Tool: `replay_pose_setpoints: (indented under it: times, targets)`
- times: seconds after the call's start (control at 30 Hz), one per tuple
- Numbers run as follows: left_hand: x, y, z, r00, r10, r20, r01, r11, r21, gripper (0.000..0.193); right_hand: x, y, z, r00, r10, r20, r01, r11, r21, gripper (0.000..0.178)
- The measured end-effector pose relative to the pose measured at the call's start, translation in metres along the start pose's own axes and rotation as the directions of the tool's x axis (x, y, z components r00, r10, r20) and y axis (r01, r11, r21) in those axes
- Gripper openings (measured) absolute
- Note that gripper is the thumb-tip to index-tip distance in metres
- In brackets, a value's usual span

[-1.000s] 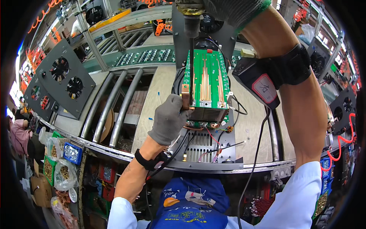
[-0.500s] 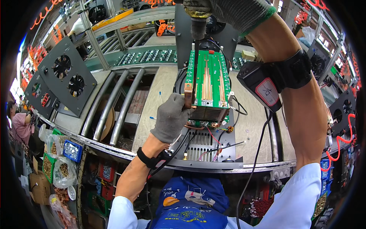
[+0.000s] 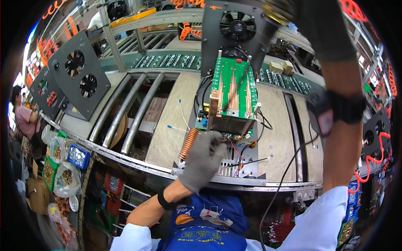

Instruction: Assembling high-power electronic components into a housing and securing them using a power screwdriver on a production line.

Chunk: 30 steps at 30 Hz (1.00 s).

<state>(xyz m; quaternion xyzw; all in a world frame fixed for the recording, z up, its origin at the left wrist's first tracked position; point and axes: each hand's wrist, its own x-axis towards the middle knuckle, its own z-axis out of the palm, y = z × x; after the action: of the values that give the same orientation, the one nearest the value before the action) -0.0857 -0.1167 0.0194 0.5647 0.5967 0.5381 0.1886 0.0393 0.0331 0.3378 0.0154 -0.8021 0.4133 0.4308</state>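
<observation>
My right hand (image 3: 326, 31), gloved and smeared by motion, is at the upper right, closed around a power screwdriver (image 3: 274, 14). A blurred dark streak like its long bit slants over the green circuit board (image 3: 224, 81). That board has copper-coloured strips and sits on a finned heatsink (image 3: 228, 124). In a grey glove, my left hand (image 3: 203, 163) is just in front of the heatsink's near left corner, fingers curled; what they hold, if anything, is hidden. A copper coil (image 3: 189, 144) stands out just left of this hand. A copper bar (image 3: 213, 102) rises at the board's left edge.
The grey chassis has a fan panel (image 3: 238, 27) upright behind the board and a slotted base (image 3: 247, 167) in front. Metal rollers (image 3: 132, 111) lie left. Fan panels (image 3: 79, 79) stand further left. A black cable (image 3: 282, 173) hangs by my right arm; parts bins (image 3: 78, 157) sit lower left.
My left hand has left the copper bar and come down nearer me; the copper coil now shows beside it. My right hand and the screwdriver have swung up and right, off the bar.
</observation>
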Motion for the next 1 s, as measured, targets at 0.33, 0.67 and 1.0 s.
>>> replay_pose_setpoints:
  times: [0.33,0.67,1.0]
  targets:
    - [0.006,-0.07,0.095,0.662,-0.644,0.385,0.596,0.14,-0.79,0.017,-0.08,0.06,0.044,0.909,0.081,-0.409,-0.084,0.996,0.01,0.014]
    - [0.026,-0.074,0.111,0.646,-0.715,0.266,0.537,0.179,-0.824,0.027,-0.106,0.087,0.039,0.865,0.279,-0.417,-0.263,0.96,0.096,0.024]
    - [0.023,-0.074,0.116,0.635,-0.743,0.21,0.519,0.21,-0.828,0.025,-0.109,0.084,0.054,0.862,0.346,-0.371,-0.318,0.938,0.136,0.032]
